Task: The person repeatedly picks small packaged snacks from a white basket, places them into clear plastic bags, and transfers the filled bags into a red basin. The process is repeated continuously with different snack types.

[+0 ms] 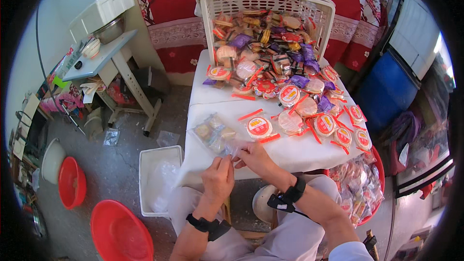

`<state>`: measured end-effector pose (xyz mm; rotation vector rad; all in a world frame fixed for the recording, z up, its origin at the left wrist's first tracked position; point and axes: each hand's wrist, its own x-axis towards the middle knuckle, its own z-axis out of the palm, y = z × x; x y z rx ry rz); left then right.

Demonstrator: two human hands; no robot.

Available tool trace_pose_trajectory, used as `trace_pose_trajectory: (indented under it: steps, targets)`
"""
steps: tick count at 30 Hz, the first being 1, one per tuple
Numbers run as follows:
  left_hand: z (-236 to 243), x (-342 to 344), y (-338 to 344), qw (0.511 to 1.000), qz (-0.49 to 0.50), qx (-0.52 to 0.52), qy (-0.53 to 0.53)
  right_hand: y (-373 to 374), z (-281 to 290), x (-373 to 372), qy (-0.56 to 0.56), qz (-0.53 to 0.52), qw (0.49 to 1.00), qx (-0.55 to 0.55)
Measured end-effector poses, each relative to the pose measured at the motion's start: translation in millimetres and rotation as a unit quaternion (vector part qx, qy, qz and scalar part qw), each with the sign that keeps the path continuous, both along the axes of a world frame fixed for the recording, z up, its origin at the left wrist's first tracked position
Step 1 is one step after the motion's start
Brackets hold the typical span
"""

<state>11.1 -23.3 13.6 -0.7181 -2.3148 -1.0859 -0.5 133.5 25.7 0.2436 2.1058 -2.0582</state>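
Note:
At the near left of the white-covered table (205, 101), a see-through plastic bag (209, 131) lies with a few wrapped pieces inside. My left hand (218, 180) is closed in a pinch on the bag's near end. Close against it, my right hand (255, 158) pinches the same end, its fingers curled. The bunched plastic between the two hands is slightly blurred. Just beyond my right hand lies a round wrapped pastry (259, 126) with a red and white label. More round packets (291, 122) spread to the right.
A white plastic basket (209, 24) lies tipped at the table's far end, spilling mixed wrapped snacks (270, 58). Left of my knees are a white bin (145, 183) holding plastic bags and a red basin (116, 232). Another red tub (379, 183) of packed bags stands right.

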Motion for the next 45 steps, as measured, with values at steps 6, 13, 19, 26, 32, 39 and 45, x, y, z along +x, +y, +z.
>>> trace_pose_trajectory:
  steps: [6, 13, 19, 26, 32, 39, 45]
  targets:
    - [1.0, -2.4, 0.9, 0.999, -0.024, -0.014, -0.038, -10.3, -5.6, -1.2, 0.1, 0.008, 0.99, 0.104]
    - [14.5, -3.4, -17.4, 0.98, -0.107, -0.159, -0.046, 37.3, 29.7, -1.4, 0.147, 0.006, 0.945, 0.293]
    - [16.1, -8.5, -21.0, 0.98, -0.114, -0.161, -0.019, 51.9, 39.6, -4.1, 0.116, -0.025, 0.932, 0.342]
    - [27.0, -0.2, -13.5, 0.992, -0.119, -0.03, 0.017, 48.5, 38.8, 16.6, -0.167, 0.055, 0.984, 0.019]
    - [28.8, 8.4, -0.4, 0.981, -0.18, -0.043, 0.056, -1.9, 3.5, 14.8, -0.054, -0.067, 0.971, -0.222]
    - [22.6, 6.4, -4.3, 0.978, -0.196, 0.047, 0.055, 2.3, 9.2, 8.3, -0.013, -0.066, 0.919, -0.389]
    - [15.5, -3.1, -6.9, 0.981, -0.14, 0.115, 0.063, 63.8, 51.3, 73.3, 0.025, -0.097, 0.904, -0.416]
